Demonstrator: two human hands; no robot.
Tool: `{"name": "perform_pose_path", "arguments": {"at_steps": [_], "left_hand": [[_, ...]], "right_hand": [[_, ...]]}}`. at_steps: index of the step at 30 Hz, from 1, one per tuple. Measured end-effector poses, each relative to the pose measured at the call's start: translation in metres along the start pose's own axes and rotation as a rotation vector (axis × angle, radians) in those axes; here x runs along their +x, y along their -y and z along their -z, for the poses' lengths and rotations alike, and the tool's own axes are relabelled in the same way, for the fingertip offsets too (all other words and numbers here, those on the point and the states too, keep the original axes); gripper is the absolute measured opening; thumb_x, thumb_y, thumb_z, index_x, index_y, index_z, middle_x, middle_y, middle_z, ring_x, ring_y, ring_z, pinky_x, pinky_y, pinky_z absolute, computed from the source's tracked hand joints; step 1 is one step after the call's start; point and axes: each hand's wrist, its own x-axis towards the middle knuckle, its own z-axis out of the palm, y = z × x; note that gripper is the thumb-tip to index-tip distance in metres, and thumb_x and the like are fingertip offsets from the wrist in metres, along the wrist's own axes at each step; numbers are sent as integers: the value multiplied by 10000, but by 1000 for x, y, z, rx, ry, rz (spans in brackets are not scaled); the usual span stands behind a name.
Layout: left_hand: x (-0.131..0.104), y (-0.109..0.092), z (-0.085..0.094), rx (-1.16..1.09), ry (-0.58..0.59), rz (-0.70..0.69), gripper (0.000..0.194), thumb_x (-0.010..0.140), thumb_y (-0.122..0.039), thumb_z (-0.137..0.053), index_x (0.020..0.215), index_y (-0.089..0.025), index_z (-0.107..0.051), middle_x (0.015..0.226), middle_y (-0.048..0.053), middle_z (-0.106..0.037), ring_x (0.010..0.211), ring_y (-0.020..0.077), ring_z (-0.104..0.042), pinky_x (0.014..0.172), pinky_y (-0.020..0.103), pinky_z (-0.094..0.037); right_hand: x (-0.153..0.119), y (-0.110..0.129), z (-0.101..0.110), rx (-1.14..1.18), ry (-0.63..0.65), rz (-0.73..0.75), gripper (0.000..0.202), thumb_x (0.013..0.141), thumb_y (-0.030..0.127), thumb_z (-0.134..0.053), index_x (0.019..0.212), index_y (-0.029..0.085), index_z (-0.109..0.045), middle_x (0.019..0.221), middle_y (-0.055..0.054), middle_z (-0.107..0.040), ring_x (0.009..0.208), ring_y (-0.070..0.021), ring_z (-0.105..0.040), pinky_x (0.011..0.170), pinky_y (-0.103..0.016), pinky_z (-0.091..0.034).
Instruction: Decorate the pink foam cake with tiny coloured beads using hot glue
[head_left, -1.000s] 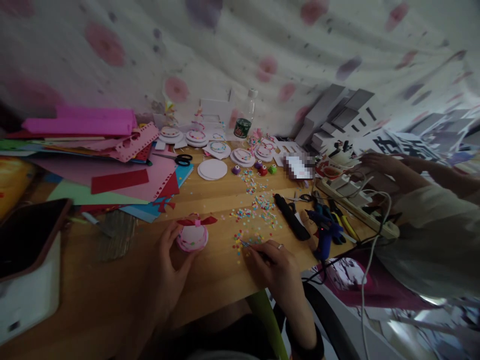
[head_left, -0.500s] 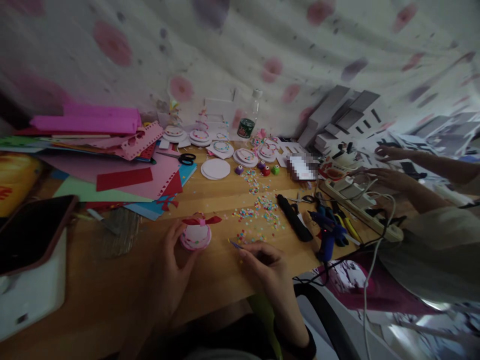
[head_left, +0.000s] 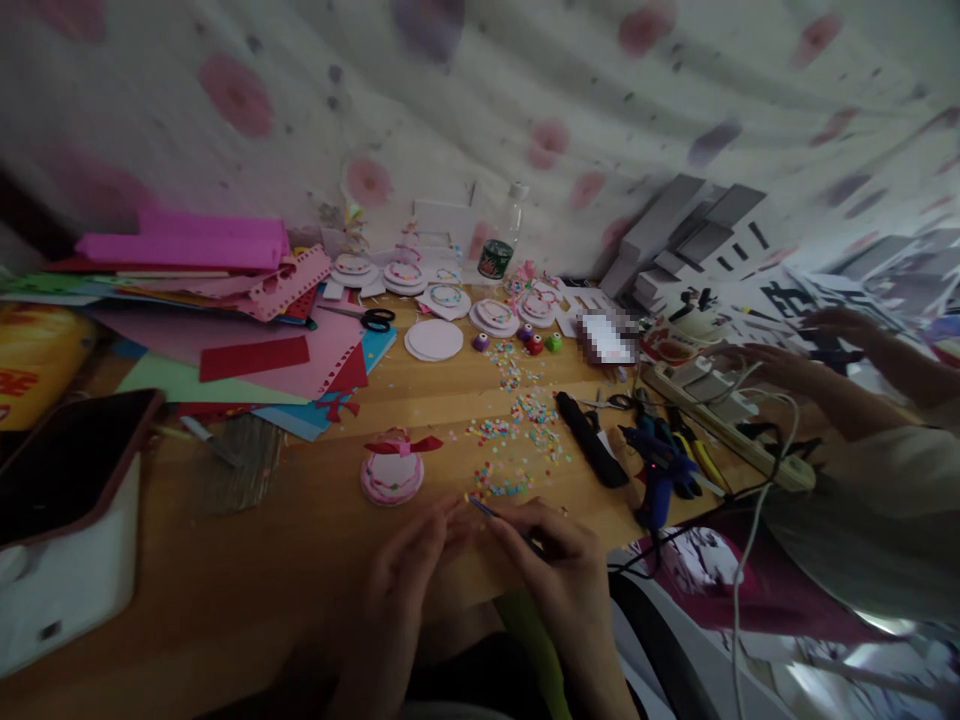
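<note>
My right hand (head_left: 555, 555) pinches slim bluish tweezers (head_left: 482, 508), with a tiny yellow piece at their tip. Close by, my left hand (head_left: 411, 560) has its fingers stretched out toward that tip and holds nothing I can see. Just beyond the left hand, a small round pink-and-white paper cake (head_left: 392, 480) with a red bow (head_left: 405, 446) rests on the table. Colourful confetti bits (head_left: 501, 480) lie scattered beyond the tweezers.
Coloured paper sheets (head_left: 247, 330) and a phone (head_left: 75, 460) occupy the left. White discs (head_left: 433, 340) and a bottle (head_left: 501, 235) stand behind. A blue glue gun (head_left: 656, 470), pliers (head_left: 697, 450) and a power strip (head_left: 720, 415) lie right, near another person's hands (head_left: 787, 365).
My left hand has left the pink cake and come right, beside the tweezers' tip. My right hand, still pinching the tweezers, has shifted slightly right and nearer. The other person's hands have moved.
</note>
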Motion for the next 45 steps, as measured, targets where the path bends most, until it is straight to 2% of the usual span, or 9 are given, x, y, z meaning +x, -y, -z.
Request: {"name": "perform_pose_path", "arguments": {"at_steps": [4, 10, 13, 18, 23, 28, 33, 38, 45], "left_hand": [[13, -4, -19, -123, 77, 84, 411, 607, -522, -871, 883, -223, -811, 962, 81, -810, 949, 280, -761, 954, 409, -583], [12, -4, -27, -80, 64, 107, 372, 593, -473, -894, 822, -195, -798, 874, 62, -812, 877, 230, -768, 866, 324, -601], [17, -4, -31, -107, -6, 104, 368, 513, -428, -937, 735, -180, -779, 766, 34, -800, 747, 170, -758, 757, 243, -599], [20, -2, -33, -208, -65, 147, 413, 397, -344, -977, 695, -155, -763, 685, 28, -781, 639, 138, -735, 669, 212, -598], [18, 2, -33, -231, -35, 184, 374, 439, -322, -973, 711, -161, -774, 696, 30, -784, 638, 130, -738, 664, 200, -605], [14, 2, -36, -224, -12, 151, 383, 436, -367, -971, 712, -175, -789, 737, 42, -799, 671, 148, -753, 664, 205, -610], [11, 0, -36, -259, 23, 128, 376, 467, -382, -964, 743, -185, -802, 803, 49, -812, 758, 145, -770, 732, 177, -604], [10, 2, -32, -306, 33, 170, 374, 454, -370, -971, 735, -189, -803, 788, 41, -811, 745, 149, -774, 727, 175, -610], [7, -2, -31, -307, 32, 246, 393, 398, -381, -982, 694, -198, -798, 762, 34, -806, 755, 162, -774, 742, 187, -617]], "right_hand": [[-3, 1, 4, -151, -30, 162, 100, 856, 138, -718, 874, 220, -773, 737, 2, -742, 611, -135, -657, 592, -231, -515], [-5, 0, 5, -274, -14, 258, 100, 897, 129, -666, 864, 177, -747, 690, -12, -673, 583, -131, -624, 541, -222, -486], [-6, 2, 7, -287, -24, 290, 95, 901, 137, -664, 870, 181, -743, 699, -13, -672, 590, -131, -623, 540, -221, -485], [-9, 4, 17, -291, -103, 268, 92, 869, 126, -708, 890, 207, -747, 670, 16, -670, 549, -116, -607, 535, -215, -485], [-12, 7, 19, -245, -100, 248, 124, 870, 115, -705, 911, 224, -750, 729, 5, -717, 595, -124, -645, 568, -223, -504], [-15, 8, 13, -258, -89, 268, 99, 888, 135, -685, 887, 215, -744, 678, 7, -678, 567, -127, -617, 538, -231, -484], [-19, 7, 11, -265, -71, 254, 81, 899, 151, -681, 895, 206, -740, 667, 7, -655, 564, -128, -605, 527, -235, -471], [-21, 10, 11, -256, -55, 259, 102, 897, 146, -686, 938, 222, -739, 694, 6, -669, 592, -131, -624, 544, -232, -490], [-20, 17, 6, -235, -80, 283, 81, 875, 139, -695, 863, 212, -726, 671, 5, -671, 572, -132, -629, 530, -221, -501]]}}
